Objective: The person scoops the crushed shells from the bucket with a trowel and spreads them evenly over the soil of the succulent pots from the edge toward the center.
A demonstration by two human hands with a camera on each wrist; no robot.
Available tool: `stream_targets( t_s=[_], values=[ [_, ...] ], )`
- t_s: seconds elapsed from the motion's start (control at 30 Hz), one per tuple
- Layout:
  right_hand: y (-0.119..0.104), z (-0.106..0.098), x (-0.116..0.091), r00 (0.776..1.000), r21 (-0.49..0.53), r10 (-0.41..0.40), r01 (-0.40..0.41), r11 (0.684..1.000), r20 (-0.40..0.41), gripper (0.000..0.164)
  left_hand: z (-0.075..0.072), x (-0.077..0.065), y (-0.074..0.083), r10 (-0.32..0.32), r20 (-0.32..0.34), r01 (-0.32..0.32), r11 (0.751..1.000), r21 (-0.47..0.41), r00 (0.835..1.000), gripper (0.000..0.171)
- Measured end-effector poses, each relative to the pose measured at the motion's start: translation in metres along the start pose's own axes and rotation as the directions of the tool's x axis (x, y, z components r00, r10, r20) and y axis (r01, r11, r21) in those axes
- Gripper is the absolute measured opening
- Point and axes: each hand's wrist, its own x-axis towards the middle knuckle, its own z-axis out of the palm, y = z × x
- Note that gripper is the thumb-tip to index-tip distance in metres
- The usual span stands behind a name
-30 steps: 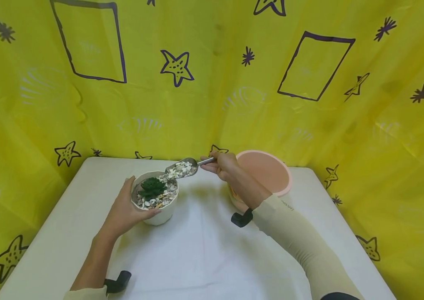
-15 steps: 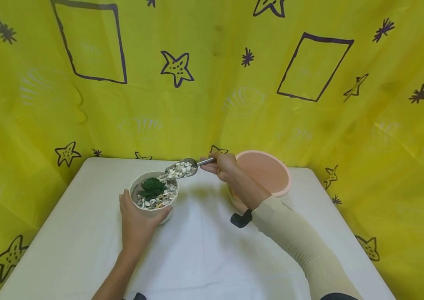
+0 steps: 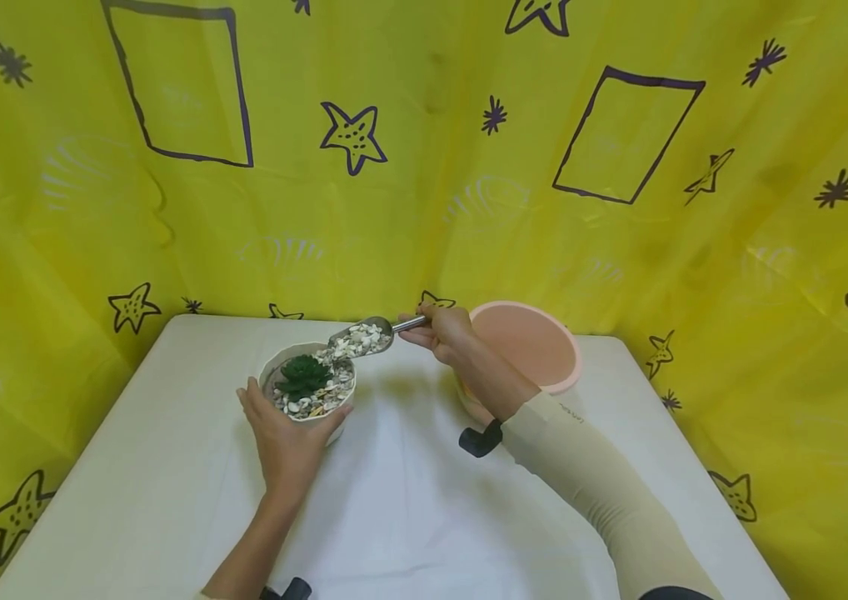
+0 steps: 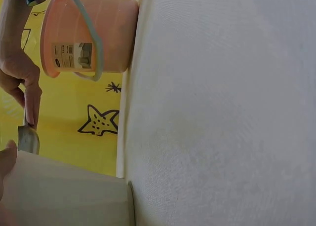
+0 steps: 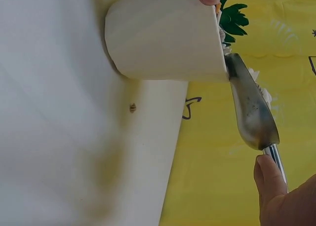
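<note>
A white flower pot (image 5: 163,38) stands on the table, holding a green succulent plant (image 3: 304,377) and a layer of pale pebbles (image 3: 319,406). My left hand (image 3: 291,446) holds the pot from the near side, thumb on the right and fingers spread round the left. In my right hand (image 3: 448,332) is the handle of a metal scoop (image 5: 254,107). More pale pebbles (image 3: 360,339) lie in the scoop. Its lip rests at the pot's right rim, as the right wrist view shows. The pot hides part of the left fingers.
A pink bucket (image 3: 521,342) with a pale handle (image 4: 94,33) stands behind my right forearm. The white-covered table (image 3: 409,483) ends at a yellow curtain (image 3: 409,208) printed with stars. A small brown speck (image 5: 132,107) lies near the pot.
My left hand has slid round the pot from its left side to its near side, its forearm shifting right. The scoop and right hand have stayed almost still.
</note>
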Motion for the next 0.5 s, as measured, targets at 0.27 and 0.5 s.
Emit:
stream_targets(
  t_s=[0.27, 0.5],
  values=[
    [0.0002, -0.0008, 0.0000, 1.000, 0.000, -0.012, 0.012, 1.000, 0.002, 0.020, 0.0006, 0.0022, -0.0027, 0.057, -0.023, -0.057, 0.998, -0.006, 0.998, 0.132],
    [-0.0016, -0.0015, 0.0005, 1.000, -0.015, -0.011, 0.011, 1.000, -0.014, 0.023, -0.0036, 0.0074, -0.0066, 0.085, 0.022, -0.084, 0.996, -0.016, 0.996, 0.127]
  ],
)
